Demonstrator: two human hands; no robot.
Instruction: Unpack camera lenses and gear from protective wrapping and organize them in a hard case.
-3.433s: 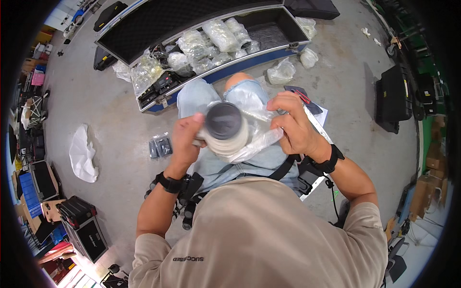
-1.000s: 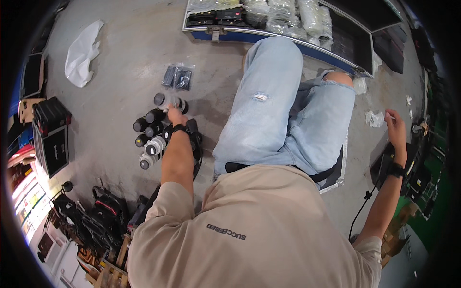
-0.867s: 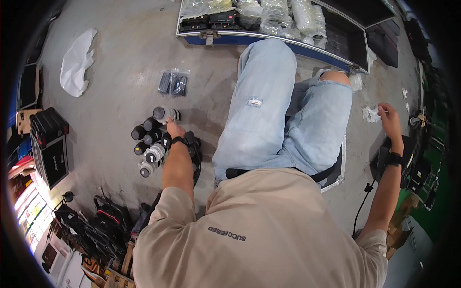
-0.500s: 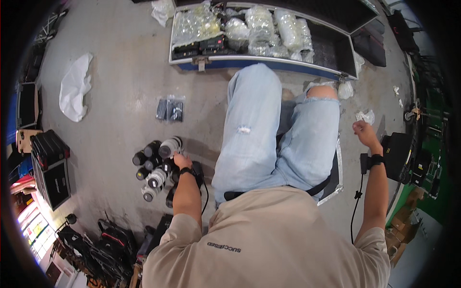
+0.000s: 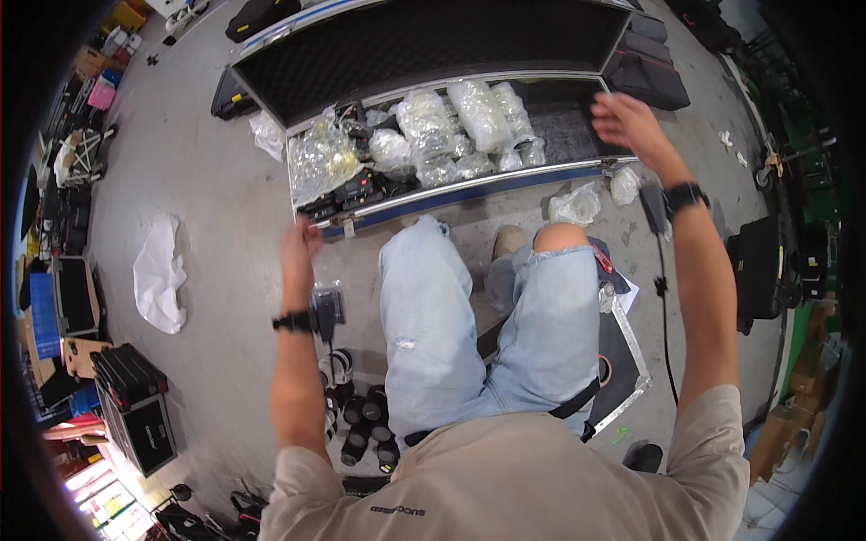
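Observation:
In front of me lies a long open flight case (image 5: 433,191) with a blue side and metal edging. Inside it are several bubble-wrapped bundles (image 5: 422,122) and black equipment (image 5: 359,187) at its left end. My left hand (image 5: 298,252) is at the case's front left corner, its fingers blurred by motion; whether it touches the rim I cannot tell. Over the right end of the case is my right hand (image 5: 631,126), fingers stretched out and holding nothing visible. A group of camera lenses (image 5: 361,419), black and white, stands on the floor beside my left thigh.
The case's dark padded lid (image 5: 433,63) stands raised at the back. A white sheet (image 5: 160,275) lies on the floor at left, and crumpled bubble wrap (image 5: 575,206) by my right knee. Black cases (image 5: 758,270) stand at right, and another case (image 5: 135,433) at lower left.
My left hand has left the lenses and moved forward to the case's front left corner. My right hand has moved forward to the case's right end. The view has tilted toward the case.

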